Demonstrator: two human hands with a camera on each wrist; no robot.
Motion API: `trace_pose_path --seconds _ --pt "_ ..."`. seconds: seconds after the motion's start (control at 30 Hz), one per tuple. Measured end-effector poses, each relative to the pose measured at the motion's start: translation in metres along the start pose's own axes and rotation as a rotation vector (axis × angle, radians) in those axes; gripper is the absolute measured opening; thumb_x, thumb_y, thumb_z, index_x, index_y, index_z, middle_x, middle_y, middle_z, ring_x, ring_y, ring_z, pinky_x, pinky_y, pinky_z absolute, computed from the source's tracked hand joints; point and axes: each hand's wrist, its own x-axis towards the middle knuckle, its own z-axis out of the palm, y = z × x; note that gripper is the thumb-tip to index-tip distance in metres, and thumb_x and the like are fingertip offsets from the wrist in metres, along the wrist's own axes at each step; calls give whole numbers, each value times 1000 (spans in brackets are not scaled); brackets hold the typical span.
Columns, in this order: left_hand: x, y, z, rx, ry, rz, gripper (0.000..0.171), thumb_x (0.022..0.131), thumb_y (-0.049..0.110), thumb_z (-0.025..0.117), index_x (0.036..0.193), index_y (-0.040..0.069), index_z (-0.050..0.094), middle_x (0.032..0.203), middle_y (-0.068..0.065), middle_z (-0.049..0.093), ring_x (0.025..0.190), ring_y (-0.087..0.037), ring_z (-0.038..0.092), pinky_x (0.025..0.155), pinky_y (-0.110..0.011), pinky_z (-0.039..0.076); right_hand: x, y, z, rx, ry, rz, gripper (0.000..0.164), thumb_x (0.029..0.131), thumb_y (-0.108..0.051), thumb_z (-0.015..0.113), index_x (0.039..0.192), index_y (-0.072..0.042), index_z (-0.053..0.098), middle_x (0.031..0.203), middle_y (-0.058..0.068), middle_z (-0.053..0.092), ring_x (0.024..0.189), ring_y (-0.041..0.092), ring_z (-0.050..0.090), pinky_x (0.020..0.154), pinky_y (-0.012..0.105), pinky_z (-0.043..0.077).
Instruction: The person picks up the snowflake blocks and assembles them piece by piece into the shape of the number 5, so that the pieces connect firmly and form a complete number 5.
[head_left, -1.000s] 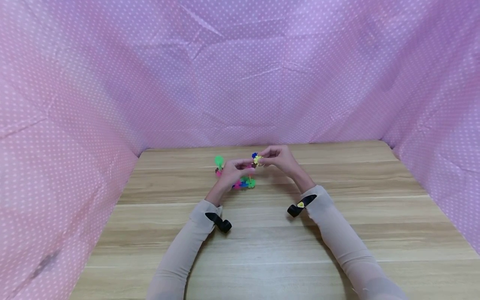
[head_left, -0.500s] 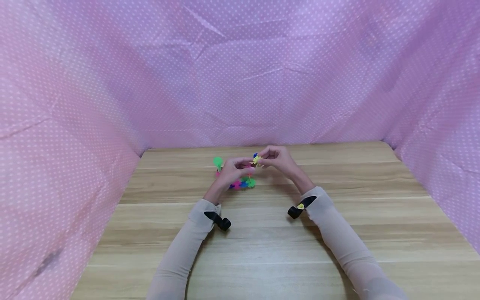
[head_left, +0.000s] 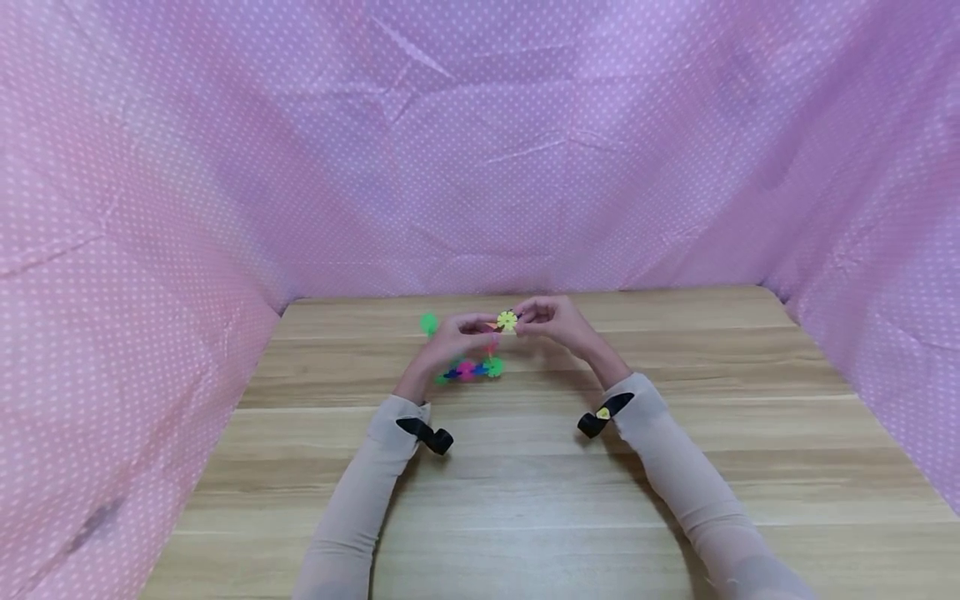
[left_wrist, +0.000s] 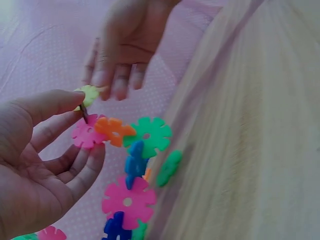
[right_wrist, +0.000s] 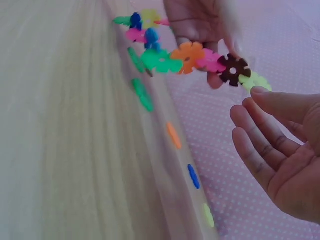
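Note:
My left hand holds a chain of plastic snowflake discs, its thumb and fingers around the end near the dark brown disc and a pink disc. A yellow disc sits at the chain's end, joined to the brown one. From there the chain runs through an orange disc and a green disc to blue and pink ones. My right hand is at the yellow disc, its fingers fairly straight and its thumb tip at the disc's edge.
Loose discs lie along the far part of the wooden table: green, orange, blue and yellow. A pink dotted cloth hangs behind and at both sides.
The left hand and chain have shifted slightly left. The yellow disc, earlier partly covered by the right fingers, now shows its whole face, with the right fingers at its edge.

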Motion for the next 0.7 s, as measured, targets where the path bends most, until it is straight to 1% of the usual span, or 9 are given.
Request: trace_pose_path --seconds 0.1,0.13,0.2,0.3,0.37,0.47,0.57,0.7 --pt "-2 0 -6 -26 -17 -30 46 93 24 76 136 12 65 119 -12 70 100 -17 67 91 -40 60 1 5 1 -97 -44 10 30 87 3 76 115 10 67 96 20 75 85 14 71 81 21 59" --pt "-2 0 -8 -37 -24 -40 46 93 24 75 137 12 64 119 -12 70 98 -18 68 92 -42 60 2 6 1 -125 -66 16 30 88 3 76 116 10 67 97 22 74 86 17 72 81 21 58" --pt "-3 0 -11 -54 -35 -54 46 94 23 75 137 13 63 120 -12 69 95 -18 69 93 -45 60 4 9 3 -164 -119 36 31 89 3 75 117 10 67 100 24 74 89 25 73 81 27 61" --pt "-3 -1 -16 -61 -50 -67 46 95 24 74 138 14 62 121 -11 68 93 -20 70 94 -47 60 7 14 6 -183 -212 66 31 89 3 73 118 10 66 100 26 74 90 31 73 76 36 63" --pt "-3 -1 -18 -56 -52 -72 45 95 25 74 138 16 62 122 -11 67 95 -21 70 94 -47 60 9 16 8 -192 -270 80 31 89 4 73 118 10 66 101 25 73 88 28 73 74 38 64" --pt "-3 -1 -21 -53 -52 -79 44 95 26 74 136 18 63 122 -11 67 100 -22 69 95 -47 59 12 18 11 -227 -326 83 29 88 4 74 116 8 68 100 23 74 88 19 71 73 31 61" --pt "-2 -1 -22 -57 -50 -85 44 94 27 74 136 18 63 122 -11 66 104 -23 67 97 -47 58 14 19 14 -273 -345 79 29 87 3 76 115 6 70 100 20 74 87 15 69 73 25 59" --pt "-1 -1 -22 -86 -50 -89 44 95 23 73 137 15 63 122 -12 66 104 -23 67 99 -49 57 16 18 18 -317 -367 69 32 85 0 79 116 4 71 100 19 71 87 16 66 74 22 58"
